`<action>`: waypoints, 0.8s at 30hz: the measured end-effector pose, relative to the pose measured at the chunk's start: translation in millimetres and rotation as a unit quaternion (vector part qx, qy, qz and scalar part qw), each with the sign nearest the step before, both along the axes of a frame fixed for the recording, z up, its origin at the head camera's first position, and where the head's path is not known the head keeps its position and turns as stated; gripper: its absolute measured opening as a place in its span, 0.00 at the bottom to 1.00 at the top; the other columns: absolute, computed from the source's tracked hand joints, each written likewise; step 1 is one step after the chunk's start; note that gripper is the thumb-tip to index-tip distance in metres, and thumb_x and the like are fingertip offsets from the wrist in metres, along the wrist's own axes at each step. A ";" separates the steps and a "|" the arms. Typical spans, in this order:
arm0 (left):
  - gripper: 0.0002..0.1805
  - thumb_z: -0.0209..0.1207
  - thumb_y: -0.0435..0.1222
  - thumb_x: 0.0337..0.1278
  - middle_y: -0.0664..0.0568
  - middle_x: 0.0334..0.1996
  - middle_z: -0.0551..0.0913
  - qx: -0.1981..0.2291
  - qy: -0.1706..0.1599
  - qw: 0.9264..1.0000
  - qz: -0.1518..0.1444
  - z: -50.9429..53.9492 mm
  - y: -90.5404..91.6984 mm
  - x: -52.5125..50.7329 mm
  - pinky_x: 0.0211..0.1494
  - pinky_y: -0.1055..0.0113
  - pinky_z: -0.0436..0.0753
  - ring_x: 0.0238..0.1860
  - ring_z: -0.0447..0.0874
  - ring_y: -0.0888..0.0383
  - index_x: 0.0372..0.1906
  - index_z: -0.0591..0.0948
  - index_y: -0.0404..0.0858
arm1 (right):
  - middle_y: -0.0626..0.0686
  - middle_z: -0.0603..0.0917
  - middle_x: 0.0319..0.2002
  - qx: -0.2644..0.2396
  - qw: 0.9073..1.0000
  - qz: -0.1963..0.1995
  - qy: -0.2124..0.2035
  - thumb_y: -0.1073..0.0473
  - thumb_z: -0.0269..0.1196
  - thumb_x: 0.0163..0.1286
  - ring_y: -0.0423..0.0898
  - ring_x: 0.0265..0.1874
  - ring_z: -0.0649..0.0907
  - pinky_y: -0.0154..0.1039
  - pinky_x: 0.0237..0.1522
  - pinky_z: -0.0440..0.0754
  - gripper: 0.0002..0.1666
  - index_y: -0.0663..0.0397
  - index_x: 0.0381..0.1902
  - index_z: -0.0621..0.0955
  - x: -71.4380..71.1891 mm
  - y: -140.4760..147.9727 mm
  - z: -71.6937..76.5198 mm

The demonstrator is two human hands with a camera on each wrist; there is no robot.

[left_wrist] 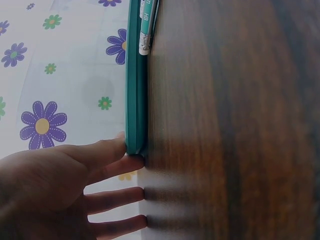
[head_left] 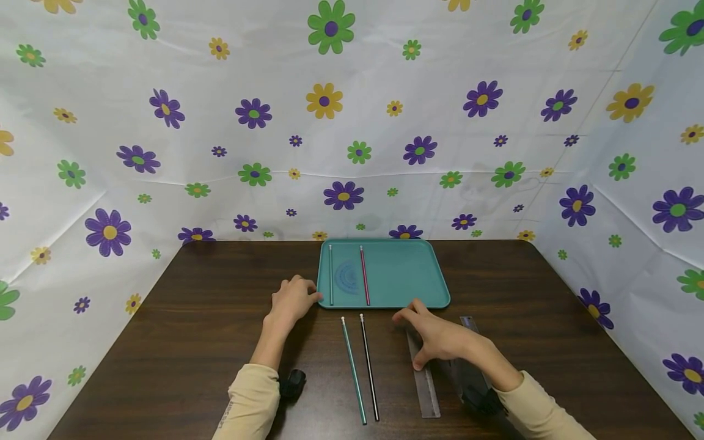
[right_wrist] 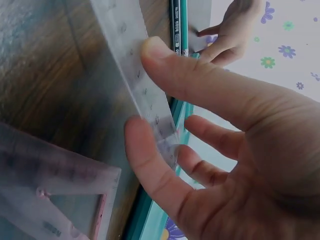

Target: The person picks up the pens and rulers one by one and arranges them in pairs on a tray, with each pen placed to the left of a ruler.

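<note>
My left hand [head_left: 291,300] is at the near left corner of a teal tray [head_left: 404,275], thumb and index finger pinching its rim [left_wrist: 132,120]; the other fingers extend beside it. A clear ruler [head_left: 426,391] lies on the table below the tray. Over its far part hovers my right hand [head_left: 440,335], fingers spread. In the right wrist view, the thumb and index finger stand at opposite edges of the ruler [right_wrist: 142,85]; firm contact cannot be made out. Inside the tray are a teal pencil [head_left: 331,275], a blue protractor [head_left: 346,278] and a red pencil [head_left: 365,275].
Between the hands, a second teal pencil [head_left: 354,370] and a black pencil [head_left: 370,366] lie on the dark wooden table [head_left: 181,366]. A clear set square [right_wrist: 65,175] is right of the ruler, partly hidden by the right arm in the head view. Flowered cloth [head_left: 275,73] hangs behind.
</note>
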State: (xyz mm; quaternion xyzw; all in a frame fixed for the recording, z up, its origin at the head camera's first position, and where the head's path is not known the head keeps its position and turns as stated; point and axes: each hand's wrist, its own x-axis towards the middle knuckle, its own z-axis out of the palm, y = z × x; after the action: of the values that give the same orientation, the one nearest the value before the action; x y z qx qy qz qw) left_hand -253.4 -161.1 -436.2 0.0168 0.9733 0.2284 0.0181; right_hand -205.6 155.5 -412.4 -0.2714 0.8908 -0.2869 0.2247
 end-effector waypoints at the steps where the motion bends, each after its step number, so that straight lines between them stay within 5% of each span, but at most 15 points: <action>1: 0.17 0.63 0.46 0.65 0.39 0.57 0.78 -0.001 0.001 1.000 -0.001 0.0 0.1 0.0 0.57 0.30 0.71 0.60 0.71 0.35 0.51 0.86 0.40 | 0.56 0.61 0.52 -0.008 1.000 0.002 -0.006 0.67 0.77 0.52 0.48 0.38 0.71 0.36 0.31 0.72 0.48 0.54 0.68 0.68 0.2 0.0 0.4; 7: 0.17 0.63 0.46 0.65 0.39 0.57 0.79 -0.002 0.003 1.000 0.001 0.3 0.1 -0.1 0.57 0.31 0.72 0.60 0.72 0.35 0.51 0.86 0.40 | 0.56 0.61 0.52 -0.038 0.999 0.018 -0.005 0.69 0.74 0.55 0.41 0.28 0.69 0.32 0.27 0.73 0.51 0.55 0.73 0.63 0.6 0.4 0.8; 24: 0.17 0.63 0.47 0.64 0.39 0.57 0.78 0.000 -0.001 1.000 0.005 -0.1 -0.4 -1.2 0.57 0.31 0.71 0.60 0.71 0.35 0.51 0.86 0.40 | 0.58 0.65 0.64 -0.131 0.991 0.010 0.020 0.72 0.67 0.63 0.46 0.40 0.78 0.35 0.38 0.82 0.37 0.55 0.68 0.69 -6.7 5.9 -1.2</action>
State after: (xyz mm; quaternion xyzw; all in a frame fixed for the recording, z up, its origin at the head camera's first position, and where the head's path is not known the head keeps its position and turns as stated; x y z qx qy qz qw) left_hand -254.6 -161.5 -436.2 0.0122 0.9733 0.2285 0.0176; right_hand -212.3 161.4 -413.7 -0.3130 0.8472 -0.3932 0.1720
